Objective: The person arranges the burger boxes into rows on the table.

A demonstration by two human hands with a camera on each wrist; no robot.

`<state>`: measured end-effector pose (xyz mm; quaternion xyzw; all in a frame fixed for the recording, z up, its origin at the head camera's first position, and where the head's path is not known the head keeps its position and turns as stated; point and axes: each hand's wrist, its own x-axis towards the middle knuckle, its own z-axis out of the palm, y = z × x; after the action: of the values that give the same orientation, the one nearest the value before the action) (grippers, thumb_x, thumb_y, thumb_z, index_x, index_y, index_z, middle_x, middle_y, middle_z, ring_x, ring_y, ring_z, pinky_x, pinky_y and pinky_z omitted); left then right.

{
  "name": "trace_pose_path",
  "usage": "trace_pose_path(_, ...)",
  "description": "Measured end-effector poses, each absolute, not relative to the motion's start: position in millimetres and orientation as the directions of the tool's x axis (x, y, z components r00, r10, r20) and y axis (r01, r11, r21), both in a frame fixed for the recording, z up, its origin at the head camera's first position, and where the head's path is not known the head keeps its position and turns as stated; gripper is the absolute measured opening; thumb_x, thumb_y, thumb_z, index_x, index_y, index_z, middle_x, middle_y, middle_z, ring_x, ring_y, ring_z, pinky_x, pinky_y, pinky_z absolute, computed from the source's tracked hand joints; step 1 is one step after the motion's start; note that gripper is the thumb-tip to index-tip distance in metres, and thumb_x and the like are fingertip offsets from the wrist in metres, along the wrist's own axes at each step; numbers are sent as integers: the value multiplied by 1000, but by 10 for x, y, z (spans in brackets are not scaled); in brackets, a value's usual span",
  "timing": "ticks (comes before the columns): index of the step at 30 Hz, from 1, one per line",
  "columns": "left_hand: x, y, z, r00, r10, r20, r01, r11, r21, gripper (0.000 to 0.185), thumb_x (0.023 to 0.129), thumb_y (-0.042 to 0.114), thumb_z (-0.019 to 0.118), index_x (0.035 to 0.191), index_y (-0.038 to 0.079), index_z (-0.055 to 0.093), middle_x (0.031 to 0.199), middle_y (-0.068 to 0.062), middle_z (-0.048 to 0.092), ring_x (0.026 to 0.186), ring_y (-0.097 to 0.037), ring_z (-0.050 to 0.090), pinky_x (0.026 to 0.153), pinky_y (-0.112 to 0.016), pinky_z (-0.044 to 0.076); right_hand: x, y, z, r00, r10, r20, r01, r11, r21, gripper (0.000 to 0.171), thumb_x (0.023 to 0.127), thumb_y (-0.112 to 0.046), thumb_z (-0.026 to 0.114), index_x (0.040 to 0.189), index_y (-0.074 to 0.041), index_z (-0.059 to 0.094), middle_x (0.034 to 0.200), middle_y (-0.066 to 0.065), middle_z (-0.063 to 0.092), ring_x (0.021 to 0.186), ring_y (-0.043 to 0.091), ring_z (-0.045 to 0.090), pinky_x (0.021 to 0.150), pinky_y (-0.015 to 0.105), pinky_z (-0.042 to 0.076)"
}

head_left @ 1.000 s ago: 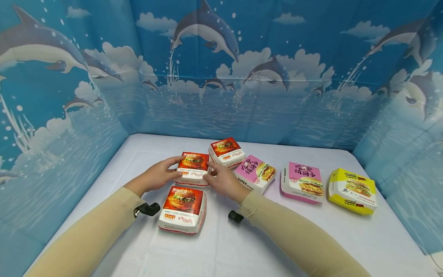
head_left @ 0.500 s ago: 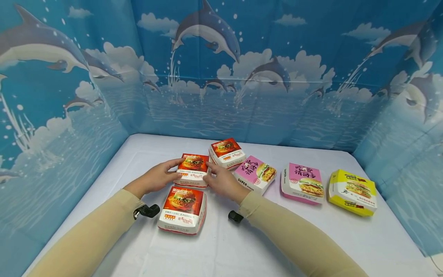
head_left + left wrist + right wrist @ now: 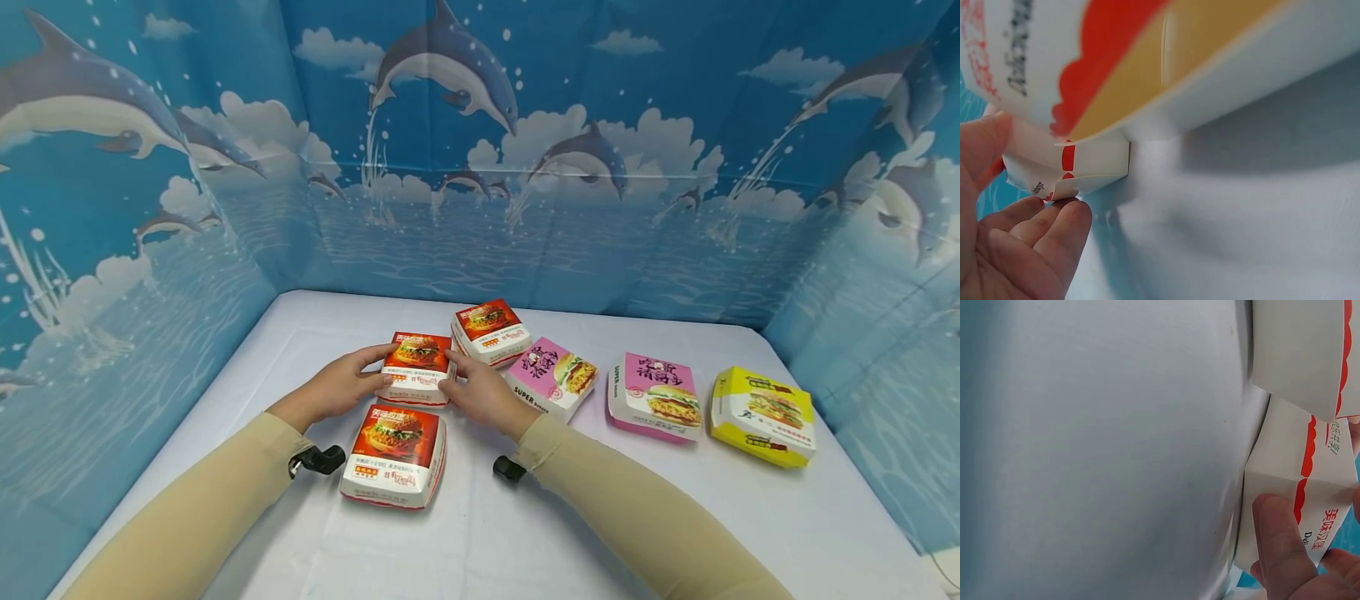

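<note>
Between my palms sits the middle red burger box, on the white tablecloth amid two other red boxes. My left hand and right hand curl fingers against its opposite sides, gripping it evenly, probably so the light carton stays level and uncrushed.

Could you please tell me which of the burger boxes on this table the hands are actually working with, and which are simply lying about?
In hand:
- middle red box, gripped on its sides by the left hand and the right hand

Lying about:
- near red box
- far red box
- two pink boxes
- yellow box
</note>
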<state>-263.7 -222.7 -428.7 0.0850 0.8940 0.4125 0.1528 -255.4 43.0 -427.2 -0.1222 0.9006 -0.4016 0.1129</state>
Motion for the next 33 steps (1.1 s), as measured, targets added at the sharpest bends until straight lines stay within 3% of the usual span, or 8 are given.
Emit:
trace_pose_path(14, -2653, -2227, -4306, -936, 292, -198, 38, 642, 765, 66, 108, 33, 61, 167, 27, 31, 174, -13, 29, 158, -40, 31, 124, -63, 32, -2558, 432, -4277, -947, -300, -114, -113, 645, -755, 65, 105, -34, 66, 164, -26, 40, 154, 18, 57, 138, 30, 59, 108, 48, 54)
trace_pose_path(22, -2658, -2222, -4317, -937, 292, -191, 39, 631, 775, 66, 108, 32, 60, 167, 28, 31, 174, -12, 29, 159, -40, 30, 124, -64, 31, -2556, 436, -4275, -949, -297, -108, -116, 645, -755, 65, 104, -34, 67, 164, -26, 40, 152, 18, 59, 128, 26, 63, 100, 44, 57)
trace_pose_path(33, -2649, -2209, -4304, -939, 281, -198, 25, 630, 776, 66, 108, 35, 61, 167, 28, 32, 173, -12, 30, 155, -39, 39, 122, -62, 37, -2562, 439, -4281, -951, -290, -103, -119, 655, -746, 65, 105, -35, 66, 164, -28, 40, 154, 17, 58, 133, 29, 62, 102, 46, 57)
